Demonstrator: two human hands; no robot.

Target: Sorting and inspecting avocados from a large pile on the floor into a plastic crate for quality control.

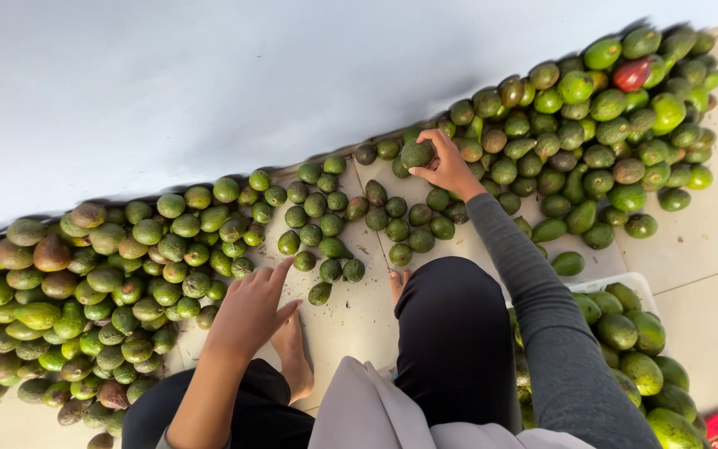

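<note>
Head view of a person crouched barefoot on a tiled floor (708, 241), sorting avocados spread along a pale wall (209, 75). The right hand (446, 166), at the end of a grey sleeve (533, 283), is closed around a dark green avocado (417, 153) at the near edge of the right-hand heap (592, 125), fingers curled over the fruit and thumb beneath it; the fruit touches its neighbours and appears to rest among them, though whether it is already lifted clear cannot be told. The left hand (251, 308) is open, fingers loosely spread and empty, hovering just beside the left-hand heap (85, 291) and near a scattered group of small avocados (326, 224) lying between the two heaps. A white crate (625, 287) holding larger avocados stands at the person's right side, partly hidden by the arm. One reddish fruit (631, 73) lies near the top of the right-hand heap. The step in hand is judged to be the picking of a single fruit; the next move would call for a lift clear of the neighbouring avocados without rolling them, then a choice of heap or crate
</note>
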